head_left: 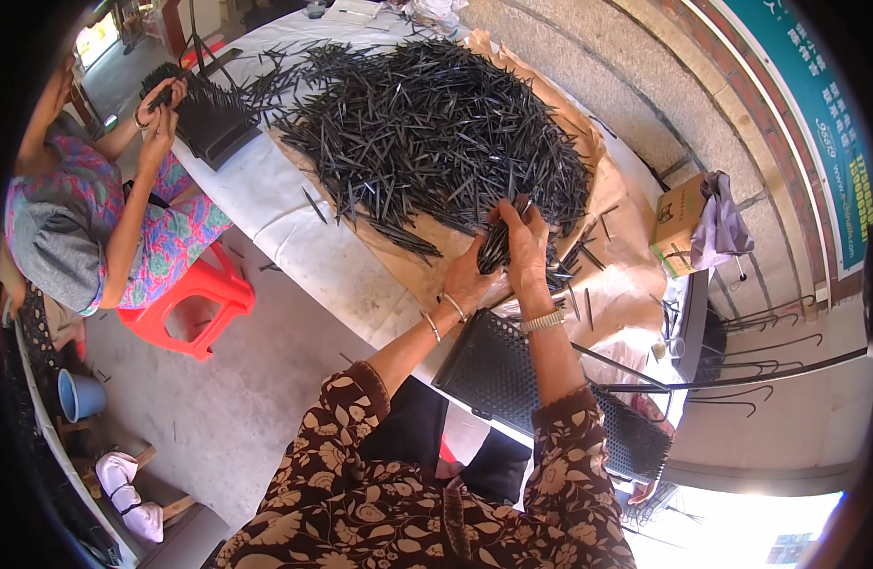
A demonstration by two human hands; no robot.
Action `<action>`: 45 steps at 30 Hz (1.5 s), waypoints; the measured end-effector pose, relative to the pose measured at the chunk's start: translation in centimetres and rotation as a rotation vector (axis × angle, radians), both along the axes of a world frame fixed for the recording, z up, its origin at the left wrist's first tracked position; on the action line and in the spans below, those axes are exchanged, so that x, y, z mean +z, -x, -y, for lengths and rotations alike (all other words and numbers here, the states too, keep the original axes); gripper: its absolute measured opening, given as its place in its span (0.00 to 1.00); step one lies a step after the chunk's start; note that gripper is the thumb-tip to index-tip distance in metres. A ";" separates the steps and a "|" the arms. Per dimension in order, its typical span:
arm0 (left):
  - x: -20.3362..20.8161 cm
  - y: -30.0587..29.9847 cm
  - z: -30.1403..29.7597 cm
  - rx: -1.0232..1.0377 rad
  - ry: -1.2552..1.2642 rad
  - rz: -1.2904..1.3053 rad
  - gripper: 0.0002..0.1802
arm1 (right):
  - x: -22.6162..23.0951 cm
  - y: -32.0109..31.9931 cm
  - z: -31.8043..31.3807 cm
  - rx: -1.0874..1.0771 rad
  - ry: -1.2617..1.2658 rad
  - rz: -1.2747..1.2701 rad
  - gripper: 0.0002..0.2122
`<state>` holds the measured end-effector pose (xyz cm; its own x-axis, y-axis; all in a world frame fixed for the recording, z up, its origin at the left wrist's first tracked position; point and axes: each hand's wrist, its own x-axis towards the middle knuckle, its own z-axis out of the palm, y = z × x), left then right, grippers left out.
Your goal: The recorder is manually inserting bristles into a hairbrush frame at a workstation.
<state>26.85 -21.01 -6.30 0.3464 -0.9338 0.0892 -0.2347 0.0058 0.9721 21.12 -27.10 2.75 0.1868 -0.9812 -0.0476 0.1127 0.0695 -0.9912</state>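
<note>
My left hand (472, 272) and my right hand (527, 248) meet at the near edge of a large pile. Both are closed round a bunch of thin black pointed sticks (494, 248), left below and right above. The exact kind of stick cannot be made out. The pile of black sticks (436, 133) spreads over brown paper (626, 284) on the table. Under my forearms sits a black rack with a perforated face (493, 365), its far right part bristling with sticks. Fingers hide part of the bunch.
At left a co-worker sits by a red plastic stool (195, 299), hands at another black rack (214, 123). A cardboard box with a purple cloth (721, 223) stands at right, near metal hooks (759, 365). A blue bucket (81, 395) is on the floor.
</note>
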 end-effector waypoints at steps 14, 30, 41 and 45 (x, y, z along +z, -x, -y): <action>-0.1 -2.8 0.6 -0.224 -0.179 -0.387 0.10 | 3.8 3.0 7.0 -0.398 0.418 -0.069 0.16; 0.8 -1.5 2.8 -0.144 0.212 -0.991 0.27 | -4.3 -0.5 1.0 -0.030 0.445 -0.423 0.13; 2.5 -2.5 0.6 -0.082 0.234 -0.739 0.14 | -0.6 -0.6 -1.4 0.094 0.213 -0.176 0.34; -1.3 -2.8 -0.1 0.105 0.288 -0.133 0.26 | -1.8 -0.1 -2.3 0.195 0.031 -0.107 0.39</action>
<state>29.61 -20.87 -7.60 0.4659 -0.8353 0.2918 -0.1200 0.2671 0.9562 21.17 -24.80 1.00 0.3686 -0.9284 -0.0479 -0.0060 0.0492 -0.9988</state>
